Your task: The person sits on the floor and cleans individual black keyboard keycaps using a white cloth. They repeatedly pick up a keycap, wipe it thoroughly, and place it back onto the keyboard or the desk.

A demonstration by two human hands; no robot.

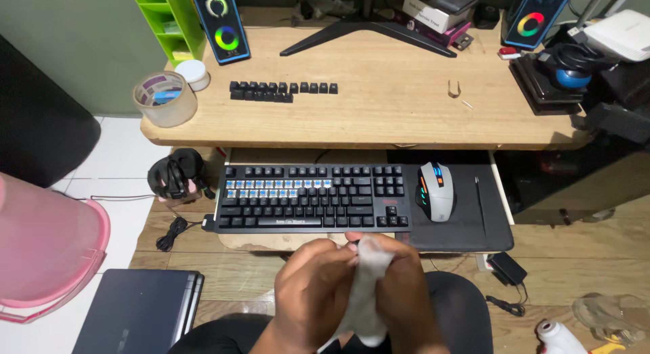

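Note:
My left hand point(313, 286) and my right hand point(405, 293) are together over my lap, both gripping a white cloth point(369, 286) that hangs down between them. Just ahead lies a black keyboard point(311, 198) on a pull-out tray; one of its upper rows has keycaps removed, showing blue switches. The removed black keycaps point(281, 90) sit in rows on the wooden desk point(379, 117) above. A small keycap puller point(453, 89) lies to the desk's right.
A white mouse point(435, 190) rests on a black pad point(474, 225). Two lit speakers point(223, 22), a tape roll point(164, 98), a monitor stand point(369, 32), headphones point(177, 178), a laptop point(139, 312), a pink chair point(47, 245) and a white bottle point(558, 337) surround me.

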